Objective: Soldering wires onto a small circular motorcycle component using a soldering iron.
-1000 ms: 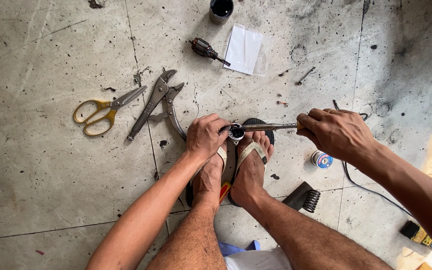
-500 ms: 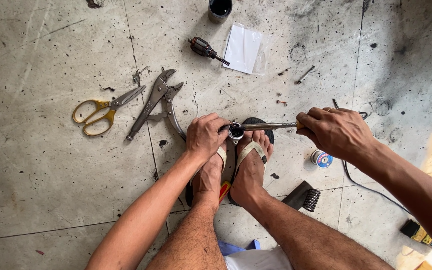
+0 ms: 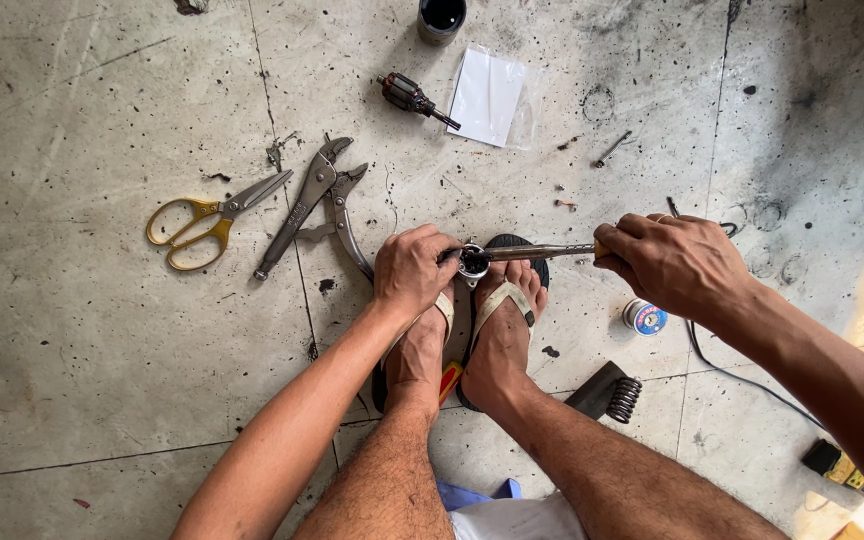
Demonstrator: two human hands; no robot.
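Fingers of your left hand (image 3: pixel 414 270) pinch the small round part (image 3: pixel 473 262) while your right hand (image 3: pixel 674 262) grips the screwdriver (image 3: pixel 542 251); keep the tip seated as you turn.

My left hand (image 3: pixel 414 270) is gripping a shiny metal part (image 3: pixel 473 262); my right hand (image 3: pixel 674 262) is pressing a dull steel shaft (image 3: pixel 542 251) into it (beyond it, matt grey pliers (image 3: pixel 320 205) are lying on rough, stained concrete (image 3: pixel 72 330)).

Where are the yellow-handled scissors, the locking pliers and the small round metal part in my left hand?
yellow-handled scissors (image 3: pixel 192 225): head view, on the handle loops.
locking pliers (image 3: pixel 314 200): head view, on the upper handle.
small round metal part (image 3: pixel 473 262): head view, on its rim.
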